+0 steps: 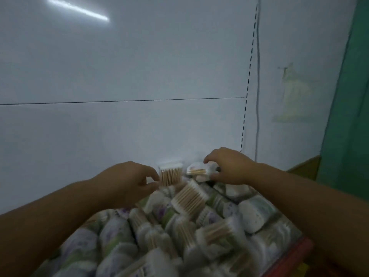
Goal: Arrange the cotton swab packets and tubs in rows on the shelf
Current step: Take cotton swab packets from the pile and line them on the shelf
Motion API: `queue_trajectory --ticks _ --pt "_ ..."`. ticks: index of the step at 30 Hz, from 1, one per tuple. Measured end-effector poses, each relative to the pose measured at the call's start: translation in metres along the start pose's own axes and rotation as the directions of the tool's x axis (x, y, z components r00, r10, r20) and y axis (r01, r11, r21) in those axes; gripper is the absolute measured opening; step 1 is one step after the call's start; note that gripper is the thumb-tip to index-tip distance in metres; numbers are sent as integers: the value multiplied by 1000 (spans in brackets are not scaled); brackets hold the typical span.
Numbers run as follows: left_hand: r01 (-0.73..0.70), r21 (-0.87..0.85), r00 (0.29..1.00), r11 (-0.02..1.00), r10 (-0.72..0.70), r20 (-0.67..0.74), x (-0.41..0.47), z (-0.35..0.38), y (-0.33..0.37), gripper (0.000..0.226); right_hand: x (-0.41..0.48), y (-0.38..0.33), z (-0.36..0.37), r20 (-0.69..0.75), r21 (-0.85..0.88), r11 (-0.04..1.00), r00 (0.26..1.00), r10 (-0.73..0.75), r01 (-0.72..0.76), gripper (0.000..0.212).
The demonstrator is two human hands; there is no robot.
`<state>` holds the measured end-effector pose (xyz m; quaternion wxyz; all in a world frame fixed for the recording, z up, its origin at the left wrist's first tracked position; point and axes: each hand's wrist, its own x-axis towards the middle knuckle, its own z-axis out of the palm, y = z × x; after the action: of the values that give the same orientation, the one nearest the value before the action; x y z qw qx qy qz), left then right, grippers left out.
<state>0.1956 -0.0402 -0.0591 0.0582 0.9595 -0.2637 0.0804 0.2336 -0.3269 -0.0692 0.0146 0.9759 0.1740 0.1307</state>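
Observation:
A heap of cotton swab packets and tubs fills the shelf below me, blurred. My left hand pinches the lower left edge of an upright clear packet of wooden swabs at the back of the shelf. My right hand grips a second swab packet lying on its side just right of the first one. Another wooden-swab packet lies tilted on the heap in front of them.
A white back panel rises behind the shelf, with a slotted upright at its right. A red shelf edge runs at the lower right. A green wall and a brown box corner stand to the right.

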Motion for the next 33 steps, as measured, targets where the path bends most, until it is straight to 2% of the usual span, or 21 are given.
queue_trajectory --ticks 2,5,8,10,11,13,15,17,18,19,21,22,24,27,31,33 --pt "78 -136 997 988 -78 1 0 2 1 13 20 5 10 13 9 998 998 -65 65 53" --pt "177 -353 983 918 -184 14 -5 4 3 12 38 10 17 -13 1 987 987 -160 160 32" --pt "275 -529 947 803 -322 4 -3 0 4 18 41 18 2 -123 226 958 980 -154 178 21" --pt "317 -758 897 570 -440 45 3 -7 7 33 38 17 -15 -309 377 886 938 -155 270 24" --pt "320 -848 882 423 -459 104 7 -10 11 45 35 12 -23 -435 395 844 883 -176 362 24" --pt "319 -935 891 153 -386 241 15 -14 23 62 29 -6 -33 -642 322 780 729 -237 537 21" --pt "284 -957 921 -53 -263 288 22 -13 34 60 25 -27 -35 -729 232 742 618 -295 629 20" --pt "195 -969 943 -151 -242 228 26 -11 39 47 23 -40 -33 -714 188 686 578 -396 703 25" --pt "151 -976 941 -159 -280 191 27 -10 38 41 25 -42 -30 -672 206 655 592 -446 727 34" --pt "124 -982 927 -140 -337 165 27 -10 35 36 27 -42 -26 -610 267 635 637 -471 725 46" --pt "132 -989 888 -67 -434 148 20 -10 24 30 37 -37 -19 -463 468 630 779 -422 619 65" --pt "149 -988 873 -52 -462 156 14 -10 18 30 44 -32 -14 -393 536 649 840 -373 539 65" --pt "175 -983 853 -49 -491 176 0 -9 5 36 65 -25 -4 -244 539 744 918 -312 396 59" --pt "204 -979 824 -28 -535 187 -19 -8 -7 46 90 -26 11 -46 396 859 941 -335 325 54" --pt "216 -976 788 -6 -589 178 -37 -10 -16 48 104 -39 26 -41 109 895 901 -432 434 40" --pt "219 -976 774 -13 -606 182 -44 -11 -22 45 106 -41 26 -43 62 888 890 -453 455 35"
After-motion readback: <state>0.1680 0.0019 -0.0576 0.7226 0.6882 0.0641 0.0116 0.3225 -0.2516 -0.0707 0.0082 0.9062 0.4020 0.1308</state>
